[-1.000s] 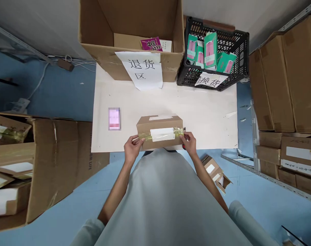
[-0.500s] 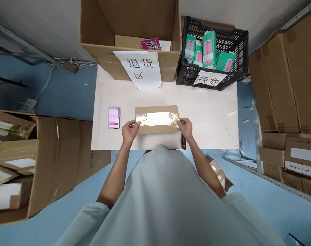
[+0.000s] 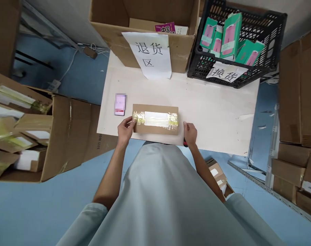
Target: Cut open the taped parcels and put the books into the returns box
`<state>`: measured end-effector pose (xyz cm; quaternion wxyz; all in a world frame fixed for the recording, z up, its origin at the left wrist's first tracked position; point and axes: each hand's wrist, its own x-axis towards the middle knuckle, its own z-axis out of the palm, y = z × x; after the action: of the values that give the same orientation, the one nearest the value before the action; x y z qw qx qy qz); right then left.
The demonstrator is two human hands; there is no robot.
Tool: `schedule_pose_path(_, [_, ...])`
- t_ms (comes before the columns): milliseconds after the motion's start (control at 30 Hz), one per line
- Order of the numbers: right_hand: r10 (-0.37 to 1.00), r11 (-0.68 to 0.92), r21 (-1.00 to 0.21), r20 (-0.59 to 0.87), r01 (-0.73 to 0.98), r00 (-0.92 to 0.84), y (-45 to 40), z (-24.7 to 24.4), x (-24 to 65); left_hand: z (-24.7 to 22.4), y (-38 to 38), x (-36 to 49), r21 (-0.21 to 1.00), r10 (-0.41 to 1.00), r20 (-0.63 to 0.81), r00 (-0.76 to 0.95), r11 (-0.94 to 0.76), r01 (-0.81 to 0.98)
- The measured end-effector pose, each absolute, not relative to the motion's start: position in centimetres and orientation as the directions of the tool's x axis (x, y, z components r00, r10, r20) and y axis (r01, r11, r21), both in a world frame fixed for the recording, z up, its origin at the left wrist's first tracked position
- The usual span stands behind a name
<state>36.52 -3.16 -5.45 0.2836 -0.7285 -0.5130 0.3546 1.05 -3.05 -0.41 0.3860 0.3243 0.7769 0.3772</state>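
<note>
A flat brown cardboard parcel point(image 3: 155, 129) with shiny tape and a white label lies near the front edge of the white table point(image 3: 209, 112). My left hand point(image 3: 125, 130) pinches the parcel's left end between thumb and fingers. Apart from the parcel's right end, my right hand point(image 3: 190, 132) has its fingers closed around a red and black tool point(image 3: 185, 142), mostly hidden under the hand. A phone point(image 3: 120, 104) with a pink screen lies to the left of the parcel.
A large open carton point(image 3: 179, 51) with a paper sign stands at the table's back. Beside it is a black crate point(image 3: 268, 51) of green boxes. Cartons of parcels point(image 3: 65, 136) stand at left, stacked boxes point(image 3: 288, 164) at right, and a small open box point(image 3: 217, 172) below the table.
My right hand has let go of the parcel's right end and moved to the red and black tool. My left hand stays on the parcel. The view has shifted and tilted.
</note>
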Motion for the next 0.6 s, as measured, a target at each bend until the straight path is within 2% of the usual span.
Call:
schedule_pose_path(133, [0.861, -0.506, -0.603, -0.315, 0.616, 0.4, -5.7, -9.9, 39.0, 0.3, -4.2, 1.1, 0.84, 0.809, -0.323, -0.49, 0.484, 0.246])
schedule_pose_path(333, [0.773, -0.627, -0.478, -0.48, 0.615, 0.415, -7.5, -11.6, 38.3, 0.5, -3.4, 0.4, 0.86, 0.851, -0.295, -0.433, 0.435, 0.269])
schedule_pose_path(433, [0.775, -0.63, -0.518, -0.47, 0.579, 0.423, -7.2, -10.3, 38.3, 0.5, -2.4, 0.2, 0.877, 0.882, -0.276, -0.381, 0.393, 0.276])
schedule_pose_path(600, [0.846, -0.527, -0.682, -0.364, 0.507, 0.389, -6.5, -6.8, 39.3, 0.6, -1.5, -0.8, 0.894, 0.943, -0.243, -0.228, 0.309, 0.324])
